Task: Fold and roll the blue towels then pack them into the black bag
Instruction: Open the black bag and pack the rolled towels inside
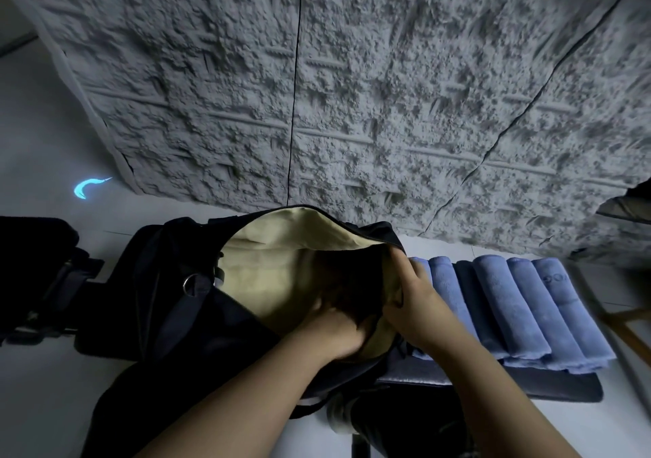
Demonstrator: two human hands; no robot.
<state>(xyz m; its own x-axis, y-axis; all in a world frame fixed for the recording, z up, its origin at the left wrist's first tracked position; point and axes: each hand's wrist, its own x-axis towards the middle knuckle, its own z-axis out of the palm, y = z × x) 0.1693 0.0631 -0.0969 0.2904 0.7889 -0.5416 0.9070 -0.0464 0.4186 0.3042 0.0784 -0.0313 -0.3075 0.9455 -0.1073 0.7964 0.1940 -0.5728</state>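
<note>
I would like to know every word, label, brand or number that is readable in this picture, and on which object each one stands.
Rightmost rolled blue towel: an embossed mark near its far end, perhaps "OG", cut off by the roll and too faint to read with certainty.
Second blue towel from the left: a faint embossed pattern, not readable.
Black bag: no readable text visible.
Textured grey wall: no text.

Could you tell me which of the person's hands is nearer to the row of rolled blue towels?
The right. The right hand grips the black bag's opening edge directly beside the rolled blue towels, overlapping the nearest roll. The left hand reaches inside the bag, farther away.
</note>
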